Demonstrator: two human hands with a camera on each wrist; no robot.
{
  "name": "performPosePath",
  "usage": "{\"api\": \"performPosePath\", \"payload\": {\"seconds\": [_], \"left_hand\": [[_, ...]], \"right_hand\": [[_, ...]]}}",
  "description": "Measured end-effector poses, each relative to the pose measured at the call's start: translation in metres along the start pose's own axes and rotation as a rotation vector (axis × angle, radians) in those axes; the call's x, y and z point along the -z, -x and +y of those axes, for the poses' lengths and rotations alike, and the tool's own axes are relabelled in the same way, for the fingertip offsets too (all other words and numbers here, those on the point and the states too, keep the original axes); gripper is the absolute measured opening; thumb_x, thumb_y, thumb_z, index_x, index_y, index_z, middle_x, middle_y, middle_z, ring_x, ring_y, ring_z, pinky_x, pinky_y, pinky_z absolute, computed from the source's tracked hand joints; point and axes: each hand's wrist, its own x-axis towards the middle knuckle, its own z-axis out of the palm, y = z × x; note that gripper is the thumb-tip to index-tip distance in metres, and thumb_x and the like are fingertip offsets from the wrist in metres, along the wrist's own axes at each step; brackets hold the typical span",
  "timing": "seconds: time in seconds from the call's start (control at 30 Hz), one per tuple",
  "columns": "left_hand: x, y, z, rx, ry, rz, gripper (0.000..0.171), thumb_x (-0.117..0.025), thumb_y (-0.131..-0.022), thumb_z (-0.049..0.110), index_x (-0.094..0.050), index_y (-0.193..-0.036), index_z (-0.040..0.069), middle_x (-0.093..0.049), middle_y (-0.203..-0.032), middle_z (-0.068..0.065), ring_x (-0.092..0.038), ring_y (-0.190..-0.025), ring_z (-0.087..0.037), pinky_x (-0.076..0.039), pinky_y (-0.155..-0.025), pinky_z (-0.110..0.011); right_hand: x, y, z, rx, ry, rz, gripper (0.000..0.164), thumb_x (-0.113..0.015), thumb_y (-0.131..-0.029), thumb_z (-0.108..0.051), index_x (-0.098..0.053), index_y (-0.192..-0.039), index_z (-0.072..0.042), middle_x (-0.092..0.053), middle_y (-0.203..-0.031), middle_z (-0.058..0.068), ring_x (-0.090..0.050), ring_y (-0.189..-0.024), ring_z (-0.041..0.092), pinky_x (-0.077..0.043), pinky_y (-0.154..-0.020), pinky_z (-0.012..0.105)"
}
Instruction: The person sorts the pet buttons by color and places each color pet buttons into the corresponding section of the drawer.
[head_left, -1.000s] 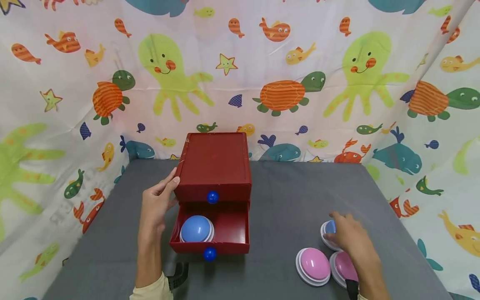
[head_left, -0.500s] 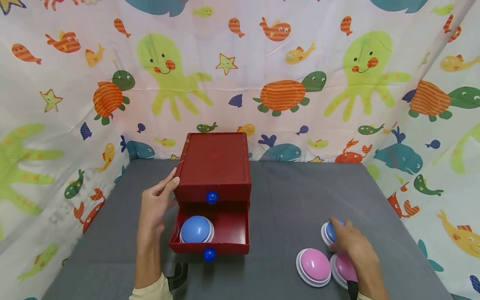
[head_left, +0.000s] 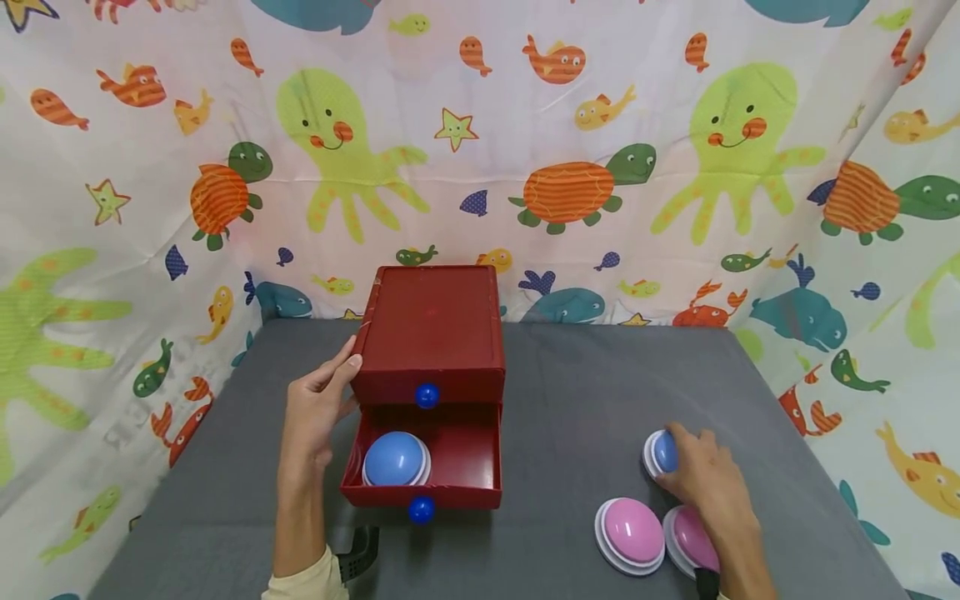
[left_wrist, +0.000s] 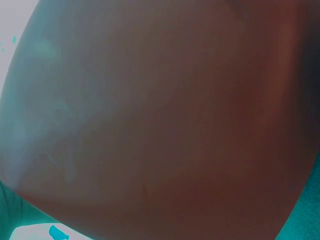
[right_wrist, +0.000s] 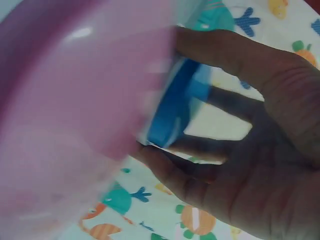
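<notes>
In the head view, a small red drawer cabinet (head_left: 429, 321) stands mid-table with its lower drawer (head_left: 465, 454) pulled out. A blue domed push button (head_left: 393, 458) with a white base lies in that drawer, toward its left. My left hand (head_left: 317, 408) rests against the cabinet's left side, thumb at the front corner. Over on the right, my right hand (head_left: 708, 479) holds another blue push button (head_left: 664, 452) between thumb and fingers, its dome tilted toward the palm. The right wrist view shows thumb and fingers round this blue button (right_wrist: 172, 112). The left wrist view is mostly filled by blurred skin.
Two pink push buttons lie close to the right hand: one (head_left: 632, 530) to the left, the other (head_left: 692, 536) partly under the wrist. Blue ball knobs (head_left: 422, 510) stick out from the drawer fronts. A patterned curtain (head_left: 480, 125) closes off the table's back and sides.
My right hand has closed its fingers round the far blue button, which has tipped and shifted slightly away from me. The left hand stays at the cabinet.
</notes>
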Motion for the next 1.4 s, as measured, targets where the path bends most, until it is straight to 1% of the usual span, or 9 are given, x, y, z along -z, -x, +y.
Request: {"api": "performPosePath", "payload": {"seconds": [0.1,0.2,0.33,0.47,0.8,0.9,1.0,1.2,1.4], "left_hand": [[0.000,0.000,0.000,0.005,-0.003,-0.001,0.055,-0.065,-0.101,0.048,-0.054,-0.152,0.032,-0.051,-0.162,-0.002,-0.053,-0.146,-0.031,-0.053,-0.106,-0.053],[0.001,0.000,0.000,0.009,-0.005,-0.001,0.055,-0.065,-0.101,0.048,-0.054,-0.152,0.032,-0.051,-0.162,-0.001,-0.052,-0.147,-0.030,-0.053,-0.106,-0.052],[0.000,-0.001,0.000,0.006,-0.006,-0.010,0.055,-0.066,-0.101,0.049,-0.054,-0.152,0.033,-0.051,-0.162,-0.002,-0.053,-0.146,-0.030,-0.053,-0.106,-0.053],[-0.001,-0.002,0.000,0.005,0.006,-0.016,0.054,-0.065,-0.102,0.047,-0.054,-0.152,0.031,-0.052,-0.161,-0.003,-0.052,-0.145,-0.030,-0.052,-0.107,-0.055],[0.001,-0.003,0.000,0.005,0.008,-0.016,0.054,-0.065,-0.102,0.047,-0.055,-0.152,0.031,-0.051,-0.162,-0.004,-0.051,-0.147,-0.030,-0.051,-0.108,-0.056],[0.001,-0.003,-0.001,0.009,0.010,-0.016,0.054,-0.065,-0.102,0.047,-0.055,-0.152,0.031,-0.051,-0.162,-0.004,-0.050,-0.147,-0.030,-0.051,-0.108,-0.056],[0.002,-0.003,-0.001,0.011,0.008,-0.013,0.054,-0.065,-0.102,0.047,-0.055,-0.152,0.031,-0.051,-0.162,-0.003,-0.050,-0.147,-0.030,-0.051,-0.108,-0.056],[0.002,-0.002,-0.001,0.003,0.009,-0.011,0.054,-0.066,-0.101,0.047,-0.055,-0.152,0.031,-0.052,-0.161,-0.004,-0.051,-0.147,-0.030,-0.051,-0.108,-0.056],[0.001,-0.001,-0.002,0.000,0.012,-0.013,0.054,-0.065,-0.102,0.047,-0.055,-0.152,0.030,-0.053,-0.160,-0.005,-0.051,-0.146,-0.030,-0.051,-0.107,-0.056]], "right_hand": [[0.006,0.009,-0.013,0.000,-0.057,0.090,0.084,-0.090,-0.080,-0.024,-0.048,-0.149,-0.001,-0.050,-0.127,0.040,-0.053,-0.113,0.059,-0.054,-0.091,0.072],[0.016,0.022,-0.031,0.058,-0.124,0.160,0.085,-0.090,-0.079,-0.023,-0.047,-0.150,-0.006,-0.048,-0.130,0.038,-0.051,-0.115,0.059,-0.057,-0.088,0.071],[0.030,0.039,-0.060,0.153,-0.230,0.192,0.085,-0.091,-0.078,-0.019,-0.048,-0.151,-0.010,-0.045,-0.137,0.036,-0.047,-0.121,0.060,-0.058,-0.088,0.071],[0.040,0.054,-0.087,0.241,-0.298,0.193,0.083,-0.092,-0.077,-0.019,-0.051,-0.150,-0.014,-0.044,-0.142,0.031,-0.049,-0.125,0.058,-0.059,-0.087,0.070],[0.045,0.078,-0.140,0.485,-0.382,0.260,0.080,-0.095,-0.073,-0.018,-0.059,-0.145,-0.021,-0.055,-0.138,0.014,-0.058,-0.125,0.044,-0.064,-0.084,0.060],[0.041,0.080,-0.157,0.551,-0.399,0.258,0.087,-0.096,-0.072,-0.020,-0.055,-0.148,-0.024,-0.057,-0.140,0.010,-0.058,-0.126,0.037,-0.064,-0.086,0.057],[0.034,0.080,-0.174,0.598,-0.404,0.239,0.087,-0.096,-0.071,-0.020,-0.054,-0.147,-0.025,-0.058,-0.140,0.007,-0.058,-0.126,0.033,-0.065,-0.087,0.054],[0.019,0.078,-0.198,0.667,-0.370,0.174,0.076,-0.094,-0.073,-0.017,-0.060,-0.141,-0.021,-0.060,-0.135,0.008,-0.057,-0.120,0.028,-0.066,-0.085,0.047],[0.007,0.073,-0.211,0.709,-0.272,0.130,0.070,-0.092,-0.075,-0.019,-0.062,-0.139,-0.018,-0.062,-0.135,0.012,-0.055,-0.117,0.029,-0.066,-0.084,0.045]]}}
